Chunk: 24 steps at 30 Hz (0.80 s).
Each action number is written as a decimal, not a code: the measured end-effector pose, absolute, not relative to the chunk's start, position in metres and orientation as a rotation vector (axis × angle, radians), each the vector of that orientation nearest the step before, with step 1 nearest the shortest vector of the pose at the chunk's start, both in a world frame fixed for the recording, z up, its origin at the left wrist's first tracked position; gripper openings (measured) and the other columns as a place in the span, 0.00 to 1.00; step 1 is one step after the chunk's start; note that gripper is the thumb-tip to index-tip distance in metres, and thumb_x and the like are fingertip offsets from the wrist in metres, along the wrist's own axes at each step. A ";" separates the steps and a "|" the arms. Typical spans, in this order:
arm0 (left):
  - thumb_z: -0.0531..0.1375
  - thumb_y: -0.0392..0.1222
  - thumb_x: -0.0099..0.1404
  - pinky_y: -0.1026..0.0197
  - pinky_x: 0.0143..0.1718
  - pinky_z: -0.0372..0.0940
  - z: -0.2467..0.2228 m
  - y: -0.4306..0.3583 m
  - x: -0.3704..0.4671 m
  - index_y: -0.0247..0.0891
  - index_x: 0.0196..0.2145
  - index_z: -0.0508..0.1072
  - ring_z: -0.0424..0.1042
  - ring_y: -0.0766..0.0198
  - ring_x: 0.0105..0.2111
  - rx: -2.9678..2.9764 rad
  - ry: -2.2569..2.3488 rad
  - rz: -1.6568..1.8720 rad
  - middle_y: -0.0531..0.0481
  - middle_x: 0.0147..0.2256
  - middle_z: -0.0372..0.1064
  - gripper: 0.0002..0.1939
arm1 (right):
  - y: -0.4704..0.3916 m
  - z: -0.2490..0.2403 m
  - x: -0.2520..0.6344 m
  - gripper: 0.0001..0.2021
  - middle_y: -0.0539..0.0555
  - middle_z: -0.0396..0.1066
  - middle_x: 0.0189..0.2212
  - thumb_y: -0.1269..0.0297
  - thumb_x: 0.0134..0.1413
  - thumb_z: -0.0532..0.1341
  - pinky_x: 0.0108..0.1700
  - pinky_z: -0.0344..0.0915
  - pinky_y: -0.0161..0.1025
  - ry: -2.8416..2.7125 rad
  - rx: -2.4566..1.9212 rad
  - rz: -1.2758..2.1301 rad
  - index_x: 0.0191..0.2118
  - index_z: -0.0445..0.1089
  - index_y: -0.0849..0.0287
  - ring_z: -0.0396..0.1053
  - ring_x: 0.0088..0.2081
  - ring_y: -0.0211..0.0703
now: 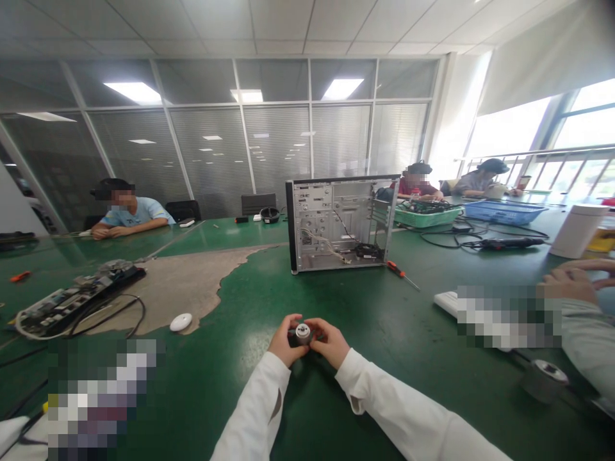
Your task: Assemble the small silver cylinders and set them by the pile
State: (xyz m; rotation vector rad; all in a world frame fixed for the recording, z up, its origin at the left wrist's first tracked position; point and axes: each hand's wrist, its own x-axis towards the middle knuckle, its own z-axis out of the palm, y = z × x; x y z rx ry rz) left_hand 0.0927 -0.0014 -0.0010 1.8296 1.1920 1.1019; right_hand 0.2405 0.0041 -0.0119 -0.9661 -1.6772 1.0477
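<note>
Nearest, two white sleeves (pixel 257 410) reach in over the green tabletop (pixel 230 378), and both bare hands meet at a small silver metal cylinder with a round hub on its end (pixel 303 332). The left hand (pixel 283 340) grips its left side between curled fingers and thumb; the right hand (pixel 331 342) pinches its right side with bent fingers and thumb. Whether the cylinder also touches the tabletop cannot be told. Well to the right lies a larger grey metal cylinder (pixel 544 381), near another person's grey sleeve (pixel 586 346). To the left sits a white round disc (pixel 181 322). Farther off, an orange-and-black-handled screwdriver (pixel 396 269) lies just beside an open-sided silver-and-black computer case (pixel 342 224), standing upright. Behind it, to the right, are a green plastic basket (pixel 425 218) and a blue plastic basket (pixel 502 212); at far left, a person in a light-blue shirt (pixel 137 212) leans on the tabletop.
</note>
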 end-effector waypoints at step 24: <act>0.62 0.31 0.40 0.57 0.39 0.57 -0.001 -0.002 0.095 0.37 0.42 0.56 0.66 0.61 0.35 1.786 1.210 1.134 0.51 0.30 0.65 0.30 | 0.000 -0.006 0.241 0.14 0.49 0.63 0.30 0.73 0.33 0.56 0.21 0.56 0.29 -1.664 -0.981 1.074 0.33 0.63 0.59 0.59 0.25 0.31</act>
